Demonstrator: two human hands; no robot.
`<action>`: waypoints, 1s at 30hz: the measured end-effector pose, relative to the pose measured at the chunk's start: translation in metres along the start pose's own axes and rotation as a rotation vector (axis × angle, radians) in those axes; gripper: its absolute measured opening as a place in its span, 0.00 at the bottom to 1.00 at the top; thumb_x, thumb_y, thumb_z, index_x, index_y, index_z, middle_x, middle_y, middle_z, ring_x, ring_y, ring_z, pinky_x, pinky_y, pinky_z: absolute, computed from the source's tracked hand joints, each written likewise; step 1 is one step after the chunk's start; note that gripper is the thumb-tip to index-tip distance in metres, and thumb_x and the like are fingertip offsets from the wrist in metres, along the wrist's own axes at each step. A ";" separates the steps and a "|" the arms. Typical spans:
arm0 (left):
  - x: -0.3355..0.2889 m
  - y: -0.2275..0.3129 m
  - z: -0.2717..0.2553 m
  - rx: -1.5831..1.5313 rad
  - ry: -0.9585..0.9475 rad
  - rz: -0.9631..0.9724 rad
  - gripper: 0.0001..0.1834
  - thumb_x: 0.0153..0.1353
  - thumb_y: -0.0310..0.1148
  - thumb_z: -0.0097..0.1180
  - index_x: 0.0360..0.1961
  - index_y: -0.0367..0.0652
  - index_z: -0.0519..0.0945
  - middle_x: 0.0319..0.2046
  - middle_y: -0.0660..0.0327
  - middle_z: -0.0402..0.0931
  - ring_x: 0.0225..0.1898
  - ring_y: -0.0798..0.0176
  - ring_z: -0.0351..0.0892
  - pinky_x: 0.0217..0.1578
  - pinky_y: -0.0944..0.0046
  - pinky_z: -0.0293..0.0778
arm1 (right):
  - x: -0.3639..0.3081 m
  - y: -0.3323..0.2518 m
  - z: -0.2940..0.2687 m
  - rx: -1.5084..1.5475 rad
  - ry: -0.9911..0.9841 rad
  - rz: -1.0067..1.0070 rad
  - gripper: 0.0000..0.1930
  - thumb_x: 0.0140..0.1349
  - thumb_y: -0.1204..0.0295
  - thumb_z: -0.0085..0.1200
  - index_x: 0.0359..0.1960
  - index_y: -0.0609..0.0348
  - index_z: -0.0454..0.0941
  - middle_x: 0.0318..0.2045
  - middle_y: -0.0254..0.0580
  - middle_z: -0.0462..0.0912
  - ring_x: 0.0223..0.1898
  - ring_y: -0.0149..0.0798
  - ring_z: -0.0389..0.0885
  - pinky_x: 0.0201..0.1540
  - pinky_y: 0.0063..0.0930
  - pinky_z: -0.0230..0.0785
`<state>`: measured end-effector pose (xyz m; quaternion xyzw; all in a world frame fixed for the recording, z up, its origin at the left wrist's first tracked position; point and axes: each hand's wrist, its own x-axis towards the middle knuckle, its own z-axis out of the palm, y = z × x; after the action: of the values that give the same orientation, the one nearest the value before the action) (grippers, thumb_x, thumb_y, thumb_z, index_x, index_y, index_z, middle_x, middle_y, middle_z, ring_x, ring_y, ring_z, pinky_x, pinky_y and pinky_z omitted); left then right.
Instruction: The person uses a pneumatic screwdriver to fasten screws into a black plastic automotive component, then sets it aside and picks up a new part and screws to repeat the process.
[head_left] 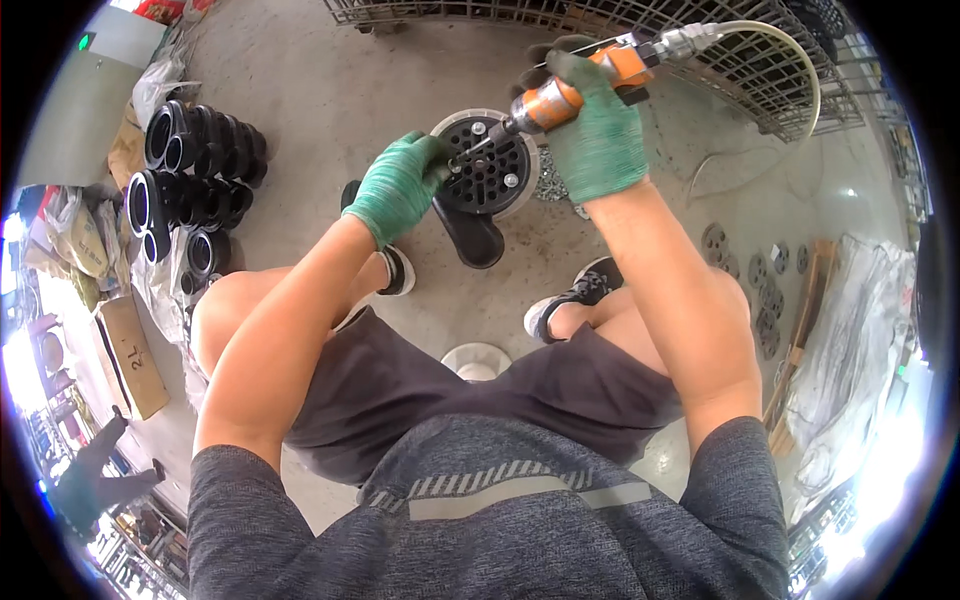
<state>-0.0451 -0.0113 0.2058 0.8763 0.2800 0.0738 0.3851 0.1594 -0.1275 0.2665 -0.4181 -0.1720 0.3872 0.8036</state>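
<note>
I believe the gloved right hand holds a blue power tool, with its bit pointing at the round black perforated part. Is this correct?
No: the power tool is mainly orange, not blue, as the head view shows. The rest stands: the gloved right hand holds it, its bit pointing at the round black perforated part.

The left hand (400, 188) and right hand (602, 135) both wear green knit gloves, finely ribbed and darkening to near black at the fingers. The forearms (285, 350) are bare. The shirt (480, 555) is a flecked dark grey, with short sleeves (238, 510) of the same cloth. Across its front runs a pale grey band (490, 496), broken near one end, beside a row of slanting pale stripes. The shorts (385, 395) are plain and dark grey. The right shoe (588, 285) is black with a white sole; the left shoe (402, 272), partly hidden, seems to match.
</note>
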 end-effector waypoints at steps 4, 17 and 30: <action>-0.003 -0.006 0.005 0.142 -0.042 0.031 0.13 0.60 0.26 0.64 0.46 0.40 0.83 0.43 0.50 0.79 0.46 0.41 0.79 0.47 0.49 0.76 | -0.007 0.013 0.005 -0.029 0.014 0.041 0.13 0.58 0.75 0.65 0.44 0.55 0.77 0.39 0.44 0.85 0.38 0.39 0.85 0.43 0.38 0.82; -0.010 -0.021 0.029 -0.043 0.076 -0.067 0.15 0.60 0.21 0.62 0.50 0.39 0.81 0.45 0.50 0.78 0.48 0.47 0.81 0.51 0.53 0.77 | -0.021 0.032 0.011 -0.137 -0.074 0.006 0.11 0.61 0.77 0.63 0.45 0.61 0.78 0.39 0.46 0.86 0.35 0.40 0.88 0.40 0.34 0.84; 0.005 -0.050 0.032 -0.151 -0.002 -0.273 0.14 0.70 0.32 0.58 0.53 0.37 0.79 0.39 0.54 0.83 0.39 0.63 0.79 0.44 0.61 0.76 | -0.033 0.028 0.031 -0.301 -0.387 -0.102 0.15 0.63 0.81 0.62 0.51 0.63 0.77 0.42 0.45 0.87 0.42 0.35 0.87 0.48 0.31 0.83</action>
<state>-0.0516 -0.0013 0.1470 0.7986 0.3898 0.0406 0.4568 0.1061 -0.1264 0.2638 -0.4418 -0.3996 0.3889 0.7027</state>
